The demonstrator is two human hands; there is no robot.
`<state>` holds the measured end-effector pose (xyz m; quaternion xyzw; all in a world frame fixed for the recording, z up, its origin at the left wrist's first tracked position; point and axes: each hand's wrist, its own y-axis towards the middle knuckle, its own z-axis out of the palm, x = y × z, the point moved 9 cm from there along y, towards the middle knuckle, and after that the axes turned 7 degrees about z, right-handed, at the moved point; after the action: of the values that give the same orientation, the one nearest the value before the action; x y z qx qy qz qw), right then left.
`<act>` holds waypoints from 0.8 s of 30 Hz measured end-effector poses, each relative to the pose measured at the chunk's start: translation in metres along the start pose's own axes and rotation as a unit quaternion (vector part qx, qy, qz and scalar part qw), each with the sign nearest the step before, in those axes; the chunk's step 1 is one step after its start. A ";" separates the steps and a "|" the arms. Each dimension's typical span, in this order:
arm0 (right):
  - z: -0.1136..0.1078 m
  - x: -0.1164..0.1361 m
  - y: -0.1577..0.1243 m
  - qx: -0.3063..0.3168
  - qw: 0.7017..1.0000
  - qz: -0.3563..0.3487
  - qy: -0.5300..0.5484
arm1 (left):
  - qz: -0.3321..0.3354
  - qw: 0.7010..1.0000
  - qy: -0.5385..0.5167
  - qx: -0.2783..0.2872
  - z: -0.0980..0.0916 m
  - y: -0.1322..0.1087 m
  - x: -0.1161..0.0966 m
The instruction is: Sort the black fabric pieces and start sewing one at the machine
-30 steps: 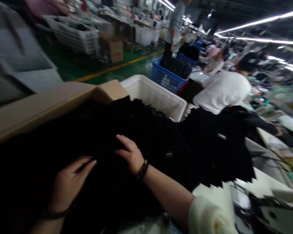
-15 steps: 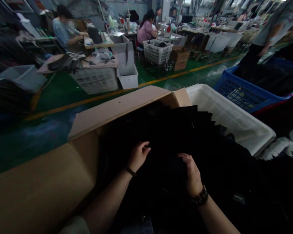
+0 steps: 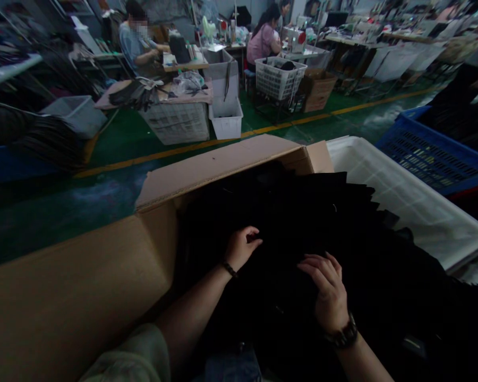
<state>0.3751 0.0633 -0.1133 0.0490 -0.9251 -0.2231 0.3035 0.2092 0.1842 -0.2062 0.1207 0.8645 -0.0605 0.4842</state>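
Note:
Dark, nearly featureless black cloth pieces lie heaped in a cardboard box and spill over its right side. My left hand, with a bracelet at the wrist, is curled at the cloth. Its thumb and forefinger close around what looks like a black edge, hard to make out in the dark. To the right, my right hand, wearing a dark wristband, rests on the black cloth with its fingers bent and spread apart. Where the fingertips meet the cloth, detail is lost in shadow.
A white plastic bin adjoins the box on the right, with a blue crate beyond it. A box flap extends at the lower left. Across the green floor, people sit at sewing tables among baskets and bins.
The view has swung left, so the scene sits farther right. My right hand's fingers have spread and its back has turned more toward me. My left hand keeps nearly the same curled shape.

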 end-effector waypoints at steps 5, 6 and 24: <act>0.003 0.000 -0.002 0.007 1.000 -0.012 -0.005 | 0.022 0.999 0.020 -0.013 0.000 0.001 -0.007; 0.003 0.000 -0.002 0.009 1.000 -0.012 -0.005 | 0.025 0.999 0.023 -0.012 0.000 0.001 -0.008; 0.003 0.003 -0.003 -0.002 0.999 -0.034 0.021 | 0.039 0.960 -0.187 0.206 0.016 -0.021 -0.043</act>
<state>0.3712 0.0607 -0.1154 0.0842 -0.9158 -0.2343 0.3151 0.2383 0.1541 -0.1777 0.2375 0.7222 -0.2398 0.6038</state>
